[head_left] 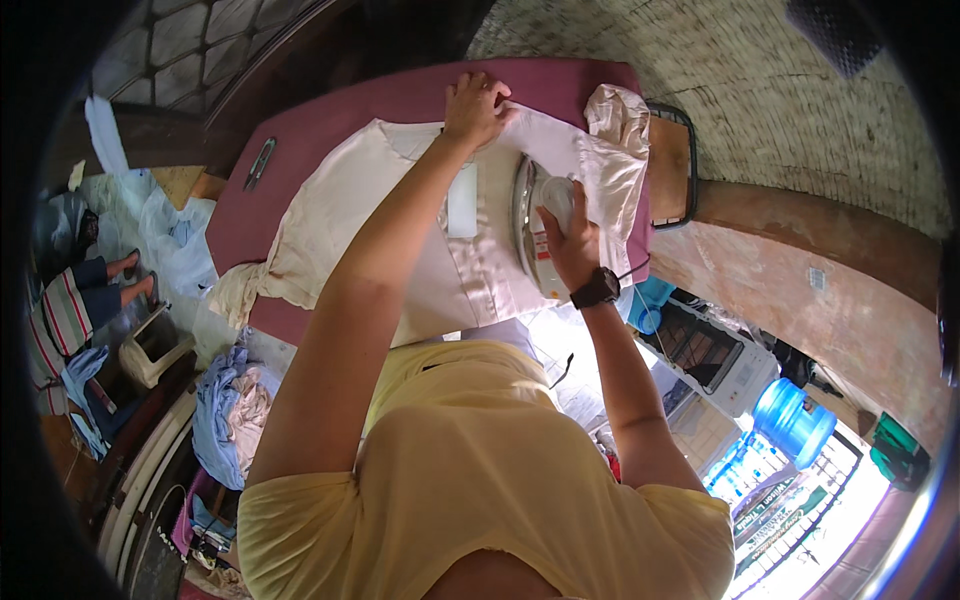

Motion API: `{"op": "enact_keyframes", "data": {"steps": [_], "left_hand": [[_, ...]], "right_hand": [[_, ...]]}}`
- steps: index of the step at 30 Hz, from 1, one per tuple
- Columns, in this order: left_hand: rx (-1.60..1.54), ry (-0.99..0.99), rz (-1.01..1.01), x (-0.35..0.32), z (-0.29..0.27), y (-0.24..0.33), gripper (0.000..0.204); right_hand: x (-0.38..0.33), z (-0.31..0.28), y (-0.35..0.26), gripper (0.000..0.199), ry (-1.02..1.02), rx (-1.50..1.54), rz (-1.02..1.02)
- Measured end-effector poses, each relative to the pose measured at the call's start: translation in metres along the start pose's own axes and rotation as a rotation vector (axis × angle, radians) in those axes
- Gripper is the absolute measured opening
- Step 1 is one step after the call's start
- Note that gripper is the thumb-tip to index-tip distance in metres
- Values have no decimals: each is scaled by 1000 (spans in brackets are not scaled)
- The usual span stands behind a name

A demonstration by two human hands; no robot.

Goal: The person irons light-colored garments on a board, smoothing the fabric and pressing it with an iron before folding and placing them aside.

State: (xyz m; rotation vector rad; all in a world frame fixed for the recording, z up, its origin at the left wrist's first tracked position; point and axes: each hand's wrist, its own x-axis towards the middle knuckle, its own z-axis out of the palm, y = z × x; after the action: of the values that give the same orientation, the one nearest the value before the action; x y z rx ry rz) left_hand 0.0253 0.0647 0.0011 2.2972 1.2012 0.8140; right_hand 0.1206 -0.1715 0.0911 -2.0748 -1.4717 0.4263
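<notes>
Cream-coloured, lightly shiny cloth garment, and we have it spread across the long maroon padded board, its near edge reaching toward our pale yellow T-shirt! Precious little room on this side; cloth and body almost meet. Down to our left, a crumpled cream sleeve spills over the board's edge, looking unpressed to us. Into the middle: our right hand, dark wristwatch below it, has thumb and fingers clamped around the handle of a pale, silver-rimmed iron, sitting on the cloth right of centre. The front beside it lies fairly flat with a few creases, so we call it partway. Beyond, our left hand stretches to the garment's far edge, fingers bent; whether they pinch the cloth, we can't tell. Over right, a bunched cream sleeve looks left to do, tight by the board's end, a dark metal frame just past it. Open padding runs along the far edge, widening leftward around a slim dark object; farther back, rough grey wall.
</notes>
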Motion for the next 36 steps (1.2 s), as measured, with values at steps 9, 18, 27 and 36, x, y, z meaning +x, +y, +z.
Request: {"op": "enact_keyframes", "data": {"steps": [9, 18, 27, 36], "left_hand": [[-83, -130, -88, 18, 12, -24, 11], [-97, -176, -128, 20, 21, -32, 21], [-124, -267, -174, 29, 16, -27, 28], [-10, -208, -83, 22, 11, -16, 22]], "right_hand": [[89, 27, 7, 78, -68, -144, 73], [86, 12, 1, 70, -68, -123, -5], [79, 13, 10, 72, -84, -181, 61], [10, 3, 35, 76, 58, -121, 55]]}}
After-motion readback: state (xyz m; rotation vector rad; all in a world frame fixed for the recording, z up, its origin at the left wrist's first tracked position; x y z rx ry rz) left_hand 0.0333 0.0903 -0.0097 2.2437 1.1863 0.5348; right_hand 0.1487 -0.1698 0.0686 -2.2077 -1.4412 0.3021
